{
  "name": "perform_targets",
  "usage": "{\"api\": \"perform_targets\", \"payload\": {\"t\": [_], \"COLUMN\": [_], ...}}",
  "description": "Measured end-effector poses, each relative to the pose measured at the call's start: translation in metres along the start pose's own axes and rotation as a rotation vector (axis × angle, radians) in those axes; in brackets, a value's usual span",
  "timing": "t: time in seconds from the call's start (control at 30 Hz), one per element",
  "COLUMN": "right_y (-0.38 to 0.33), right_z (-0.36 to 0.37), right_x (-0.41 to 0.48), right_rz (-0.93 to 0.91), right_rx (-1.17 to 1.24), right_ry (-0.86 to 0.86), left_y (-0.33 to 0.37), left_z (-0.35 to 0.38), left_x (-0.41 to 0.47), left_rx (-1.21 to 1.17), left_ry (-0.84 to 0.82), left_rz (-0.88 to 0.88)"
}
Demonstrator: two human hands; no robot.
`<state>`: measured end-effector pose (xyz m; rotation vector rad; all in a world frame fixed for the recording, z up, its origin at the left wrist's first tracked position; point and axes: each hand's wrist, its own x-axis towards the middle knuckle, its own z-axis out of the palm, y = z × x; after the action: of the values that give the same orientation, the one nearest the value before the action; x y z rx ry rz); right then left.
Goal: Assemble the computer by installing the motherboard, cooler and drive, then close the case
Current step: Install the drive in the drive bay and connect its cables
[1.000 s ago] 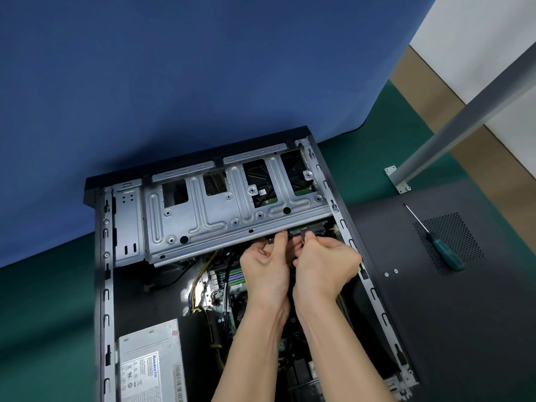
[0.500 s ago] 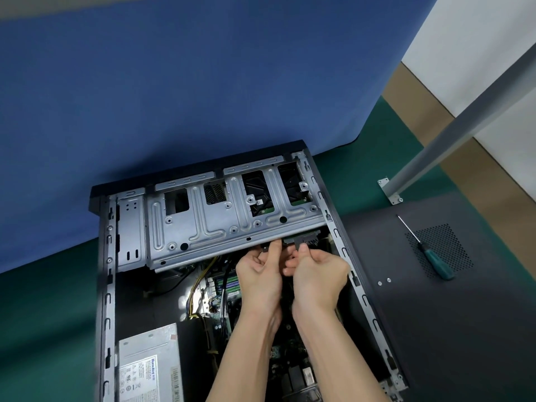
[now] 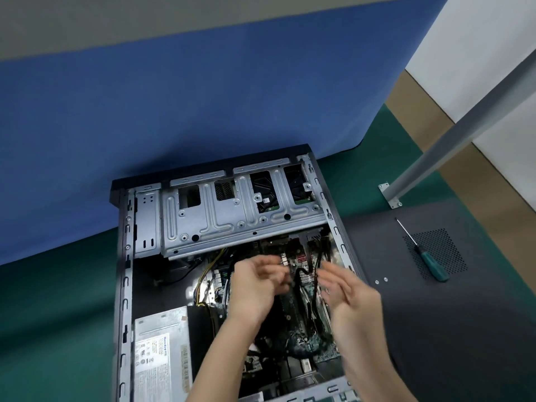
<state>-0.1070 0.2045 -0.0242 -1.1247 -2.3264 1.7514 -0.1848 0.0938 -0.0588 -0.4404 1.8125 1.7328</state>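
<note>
0.5 s ago both hands pinched the plug at the drive cage edge. Now left hand & right hand hover over the motherboard, fingers loose, empty. Drive cable prob. seated. Side panel w/ screwdriver lies right of case; closing prob. next.
</note>
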Motion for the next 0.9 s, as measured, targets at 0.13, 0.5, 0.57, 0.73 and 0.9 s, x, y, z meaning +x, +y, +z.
{"api": "perform_targets", "payload": {"t": [0.13,0.5,0.57,0.73,0.9], "right_y": [0.008,0.02,0.022,0.028,0.023], "right_z": [-0.026,0.005,0.005,0.002,-0.003], "right_x": [-0.011,0.015,0.019,0.013,0.001], "right_rz": [0.007,0.315,0.351,0.279,0.188], "right_rx": [-0.248,-0.62,-0.574,-0.582,-0.465], "right_ry": [-0.138,-0.429,-0.434,-0.318,-0.293], "left_y": [-0.013,-0.021,-0.023,-0.024,-0.024], "left_z": [-0.009,-0.027,-0.031,-0.036,-0.035], "left_x": [-0.022,-0.028,-0.031,-0.036,-0.045], "left_rx": [0.326,0.503,0.487,0.439,0.381], "left_ry": [-0.015,0.085,0.103,0.106,-0.067], "left_rz": [0.048,0.072,0.058,0.054,0.05]}}
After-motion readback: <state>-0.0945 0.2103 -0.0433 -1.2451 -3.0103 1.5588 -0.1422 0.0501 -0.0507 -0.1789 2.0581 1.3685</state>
